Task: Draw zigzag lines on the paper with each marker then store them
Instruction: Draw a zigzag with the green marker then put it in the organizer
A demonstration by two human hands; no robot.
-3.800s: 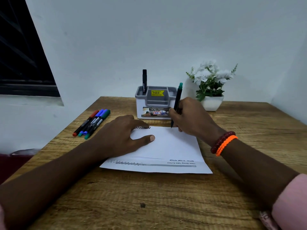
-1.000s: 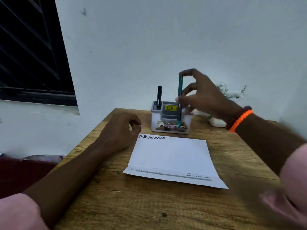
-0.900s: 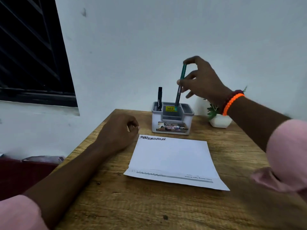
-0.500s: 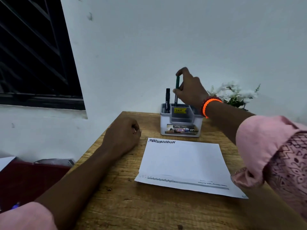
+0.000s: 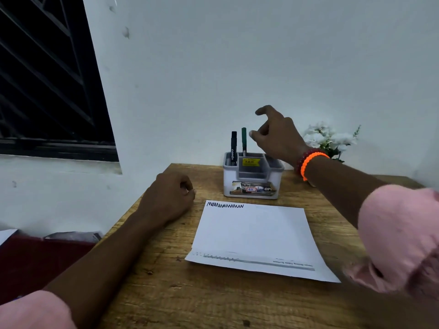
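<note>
Above organizer: right hand open | green marker stored upright

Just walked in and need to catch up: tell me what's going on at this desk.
A person sits at a wooden table. Their right hand hangs open beside a green marker that stands in the white and grey plastic organiser, next to a black marker. The left hand rests curled on the table beside the white sheet of paper, which carries one dark zigzag line at its far edge.
</note>
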